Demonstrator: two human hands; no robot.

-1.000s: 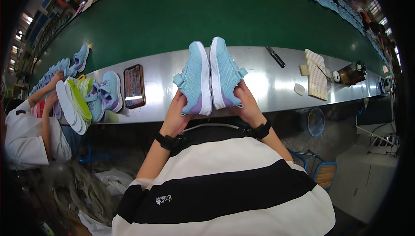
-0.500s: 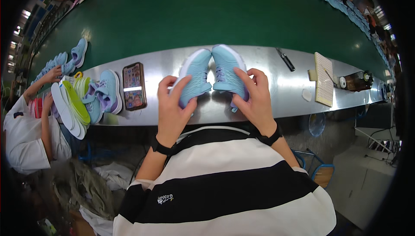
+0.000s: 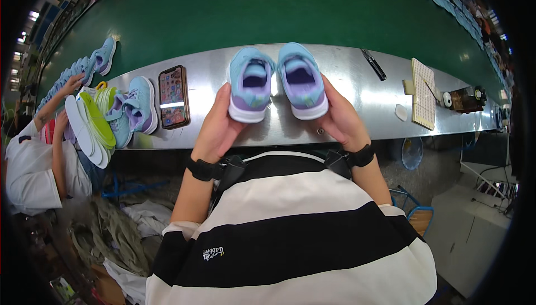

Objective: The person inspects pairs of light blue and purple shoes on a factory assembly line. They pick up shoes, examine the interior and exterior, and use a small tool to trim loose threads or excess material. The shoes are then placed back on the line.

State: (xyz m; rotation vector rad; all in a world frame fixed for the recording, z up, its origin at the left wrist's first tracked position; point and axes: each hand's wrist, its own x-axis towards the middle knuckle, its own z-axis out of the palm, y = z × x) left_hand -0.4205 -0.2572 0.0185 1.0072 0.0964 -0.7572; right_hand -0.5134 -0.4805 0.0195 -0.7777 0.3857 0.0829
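Two light blue sneakers with lilac linings and white soles are in my hands, side by side, heels toward me and openings showing. My left hand [image 3: 216, 123] grips the left sneaker [image 3: 249, 95] along its outer side near the heel. On the other side, my right hand [image 3: 345, 116] holds the right sneaker [image 3: 304, 97] by its outer side and sole. Most of my fingers are hidden beneath or behind the shoes. Both sneakers are in front of the metal ledge [image 3: 215, 70], toes pointing away.
Left on the ledge lie a phone [image 3: 173, 97], another blue sneaker pair [image 3: 139, 107] and white and lime insoles [image 3: 89, 129]. To the right are a black pen-like tool [image 3: 373, 65], a notepad [image 3: 422, 94] and a dark bottle [image 3: 466, 100]. A co-worker [image 3: 42, 165] sits left, beside the green belt [image 3: 240, 9].
Both sneakers have been tilted in my hands, so their heels and openings now face me instead of the laced uppers. My hands have shifted to the outer heel sides.
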